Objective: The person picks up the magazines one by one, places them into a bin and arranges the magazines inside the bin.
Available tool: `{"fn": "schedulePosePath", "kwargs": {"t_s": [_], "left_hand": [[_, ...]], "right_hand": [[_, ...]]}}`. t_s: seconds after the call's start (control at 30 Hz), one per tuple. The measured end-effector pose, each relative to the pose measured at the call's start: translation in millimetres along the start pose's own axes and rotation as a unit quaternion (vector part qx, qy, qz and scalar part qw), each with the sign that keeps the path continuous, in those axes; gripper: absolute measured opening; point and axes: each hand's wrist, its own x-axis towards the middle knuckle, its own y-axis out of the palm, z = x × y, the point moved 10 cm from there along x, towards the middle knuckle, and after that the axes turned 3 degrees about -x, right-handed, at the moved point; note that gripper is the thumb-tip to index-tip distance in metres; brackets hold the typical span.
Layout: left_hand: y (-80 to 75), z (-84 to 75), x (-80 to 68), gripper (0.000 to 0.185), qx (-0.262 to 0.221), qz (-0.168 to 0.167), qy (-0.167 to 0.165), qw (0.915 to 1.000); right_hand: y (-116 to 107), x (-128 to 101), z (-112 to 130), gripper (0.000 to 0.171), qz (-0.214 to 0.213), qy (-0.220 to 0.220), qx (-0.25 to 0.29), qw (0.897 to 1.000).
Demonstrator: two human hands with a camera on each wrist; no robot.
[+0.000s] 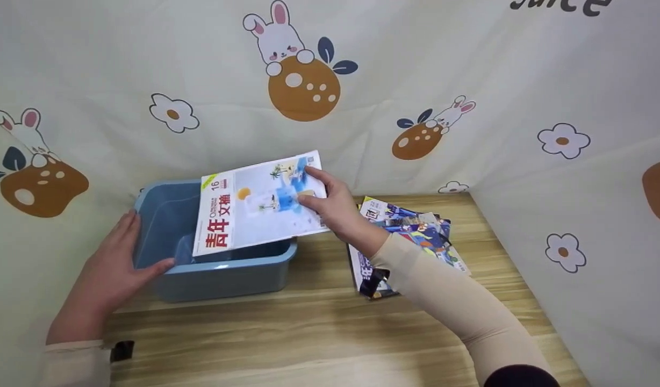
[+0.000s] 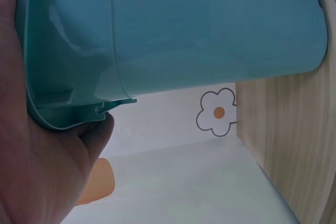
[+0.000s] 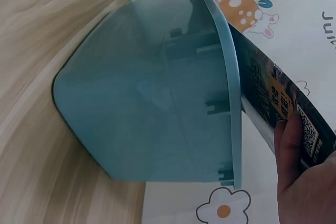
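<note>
The right hand (image 1: 343,207) pinches a magazine (image 1: 263,215) reading "青年文摘" and "16" over the blue bin (image 1: 228,280); the left hand (image 1: 112,260) grips its left rim; magazine pile (image 1: 424,236) at right.

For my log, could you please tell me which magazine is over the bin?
The magazine with red characters, held in the right hand; the other magazines lie on the table.

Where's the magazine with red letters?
In the head view, the white paper magazine with red lettering is left of centre, in the right hand, partly over the blue plastic bin.
</note>
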Motion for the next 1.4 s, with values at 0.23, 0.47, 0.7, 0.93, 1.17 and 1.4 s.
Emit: {"fn": "schedulePosePath", "kwargs": {"t_s": [0.23, 0.47, 0.7, 0.93, 1.17, 1.4], "left_hand": [[-1.7, 0.6, -0.7, 0.128, 0.001, -0.006, 0.009, 0.9999], [0.2, 0.4, 2.2, 0.129, 0.003, 0.001, 0.003, 1.0000], [2.2, 1.9, 3.4, 0.130, 0.009, 0.006, 0.001, 0.9999], [2.1, 2.1, 1.7, 0.130, 0.008, 0.005, 0.001, 1.0000], [0.0, 0.5, 2.0, 0.128, 0.010, 0.000, 0.008, 0.9999], [1.3, 2.5, 1.4, 0.128, 0.011, 0.001, 0.004, 0.9999]], "right_hand": [[18, 5, 2, 0.071, -0.009, -0.007, 0.004, 1.000], [33, 8, 4, 0.071, -0.014, -0.023, -0.002, 1.000], [47, 8, -3, 0.073, -0.024, -0.010, -0.032, 0.999], [63, 11, -7, 0.072, -0.027, 0.001, -0.037, 0.999], [78, 12, -5, 0.069, -0.004, -0.008, -0.042, 0.999], [85, 15, -5, 0.071, -0.016, -0.009, -0.045, 0.999]]}}
